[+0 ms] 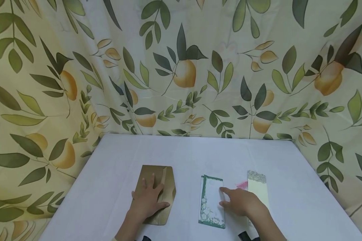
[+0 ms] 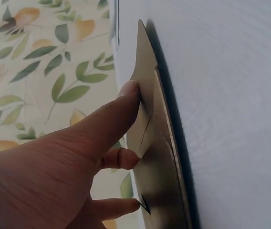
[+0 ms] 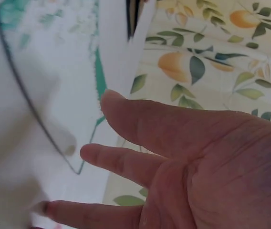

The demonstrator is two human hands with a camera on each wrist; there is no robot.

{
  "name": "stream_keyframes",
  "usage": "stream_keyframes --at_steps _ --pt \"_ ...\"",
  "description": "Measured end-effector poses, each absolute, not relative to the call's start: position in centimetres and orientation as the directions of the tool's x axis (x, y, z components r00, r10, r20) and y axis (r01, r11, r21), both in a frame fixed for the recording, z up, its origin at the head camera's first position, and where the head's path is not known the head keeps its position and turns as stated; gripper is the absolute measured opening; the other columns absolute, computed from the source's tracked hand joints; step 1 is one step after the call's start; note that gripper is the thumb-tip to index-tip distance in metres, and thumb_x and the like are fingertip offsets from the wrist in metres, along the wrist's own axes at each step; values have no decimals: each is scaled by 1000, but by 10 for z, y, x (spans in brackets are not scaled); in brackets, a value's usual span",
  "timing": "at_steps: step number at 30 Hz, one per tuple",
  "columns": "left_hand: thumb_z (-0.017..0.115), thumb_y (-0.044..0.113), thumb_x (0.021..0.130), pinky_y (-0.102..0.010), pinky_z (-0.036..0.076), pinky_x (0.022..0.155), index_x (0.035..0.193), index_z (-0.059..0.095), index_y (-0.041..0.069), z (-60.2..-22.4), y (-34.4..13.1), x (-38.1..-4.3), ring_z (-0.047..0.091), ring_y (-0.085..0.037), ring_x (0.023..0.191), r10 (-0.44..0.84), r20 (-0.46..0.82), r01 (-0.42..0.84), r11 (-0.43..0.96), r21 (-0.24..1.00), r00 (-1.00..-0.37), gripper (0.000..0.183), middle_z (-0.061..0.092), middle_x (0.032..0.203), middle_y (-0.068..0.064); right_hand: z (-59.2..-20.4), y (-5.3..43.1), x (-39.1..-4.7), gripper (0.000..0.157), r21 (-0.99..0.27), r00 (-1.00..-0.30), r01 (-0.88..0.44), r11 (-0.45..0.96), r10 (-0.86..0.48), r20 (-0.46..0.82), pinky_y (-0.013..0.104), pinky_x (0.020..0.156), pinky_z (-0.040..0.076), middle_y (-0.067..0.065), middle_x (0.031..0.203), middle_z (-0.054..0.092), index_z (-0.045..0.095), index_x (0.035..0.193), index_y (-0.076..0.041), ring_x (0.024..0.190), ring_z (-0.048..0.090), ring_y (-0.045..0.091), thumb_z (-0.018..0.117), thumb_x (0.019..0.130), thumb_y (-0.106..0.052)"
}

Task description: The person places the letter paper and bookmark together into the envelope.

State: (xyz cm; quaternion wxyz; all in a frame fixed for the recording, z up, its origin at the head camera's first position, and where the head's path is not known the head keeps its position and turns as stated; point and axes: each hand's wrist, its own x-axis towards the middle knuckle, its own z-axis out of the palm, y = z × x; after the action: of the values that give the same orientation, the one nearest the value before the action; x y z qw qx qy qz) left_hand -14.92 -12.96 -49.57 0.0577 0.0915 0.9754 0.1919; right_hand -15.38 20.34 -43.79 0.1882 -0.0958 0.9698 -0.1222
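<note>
A brown paper envelope (image 1: 157,214) with a pointed flap on its right side lies on the left half of the table. My left hand (image 1: 147,201) rests on it with spread fingers, and in the left wrist view the thumb (image 2: 131,90) touches its surface. To the right lies a folded white paper (image 1: 212,197) with a green floral border. My right hand (image 1: 241,201) is at its right edge, index finger and thumb extended over or against that edge. In the right wrist view, the fingers (image 3: 121,160) look straight and spread, with nothing gripped.
A pale cream strip (image 1: 257,187) with a grey patterned top end lies partly under the right forearm. Something pink (image 1: 242,185) pokes out on its left. The table (image 1: 181,150) has a white cover, and a leaf-and-fruit curtain (image 1: 223,100) hangs behind it and along its sides.
</note>
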Motion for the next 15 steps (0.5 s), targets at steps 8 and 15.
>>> stream_keyframes --at_steps 8,15 --pt "84 57 79 -90 29 85 145 55 19 -499 -130 -146 20 -63 144 215 -73 170 902 396 -974 82 26 165 -25 -428 195 -159 55 -249 -910 -97 964 -187 -370 67 88 49 24 124 68 64 136 -5 116 63 47 73 95 -40" --pt "87 58 76 -90 28 87 134 56 19 -495 -133 -148 19 -62 145 222 -73 173 894 413 -972 76 23 166 -24 -435 192 -179 77 -281 -946 -33 959 -121 -301 55 74 53 31 120 67 47 148 4 95 66 39 79 91 -38"
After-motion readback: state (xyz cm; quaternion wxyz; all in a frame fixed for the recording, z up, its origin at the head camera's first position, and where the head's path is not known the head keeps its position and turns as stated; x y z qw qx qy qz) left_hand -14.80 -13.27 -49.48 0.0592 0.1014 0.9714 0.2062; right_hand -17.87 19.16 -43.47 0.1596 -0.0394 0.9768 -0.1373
